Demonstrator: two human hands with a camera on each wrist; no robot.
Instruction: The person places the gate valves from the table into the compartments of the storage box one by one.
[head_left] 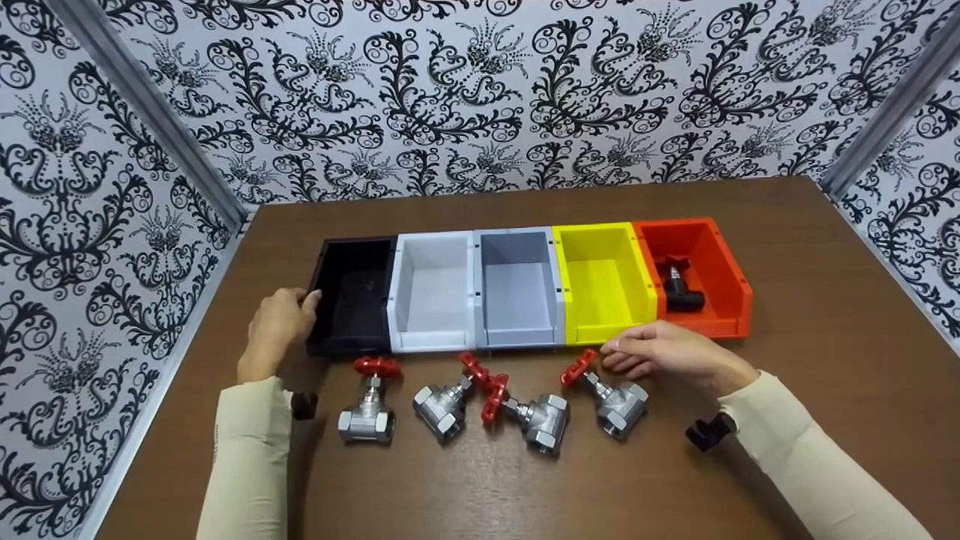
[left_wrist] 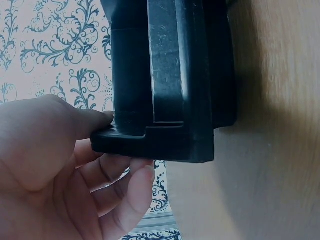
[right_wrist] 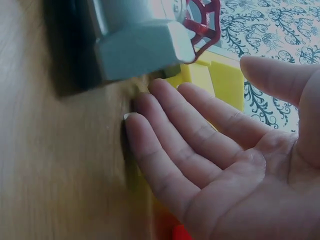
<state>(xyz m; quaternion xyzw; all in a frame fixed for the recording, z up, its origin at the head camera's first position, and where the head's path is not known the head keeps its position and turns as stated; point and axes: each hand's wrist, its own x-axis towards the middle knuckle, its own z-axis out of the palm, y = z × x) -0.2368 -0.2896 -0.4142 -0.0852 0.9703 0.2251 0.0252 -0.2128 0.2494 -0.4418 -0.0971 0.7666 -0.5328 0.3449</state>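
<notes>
At the left end of the row of bins, my left hand pinches the side wall of the black bin. In the left wrist view the thumb lies over the rim of that bin, with curled fingers under the wall's outer side. My right hand is beside the rightmost valve, a steel body with a red handwheel, in front of the yellow bin. Its fingers are relaxed and hold nothing; the right wrist view shows the palm and the valve's hex end apart from the fingertips.
Three more red-handled valves lie leftward on the brown table: one before the black bin, others toward the middle. White and grey bins stand between black and yellow. An orange bin holds a black T-shaped valve. Patterned walls enclose the table.
</notes>
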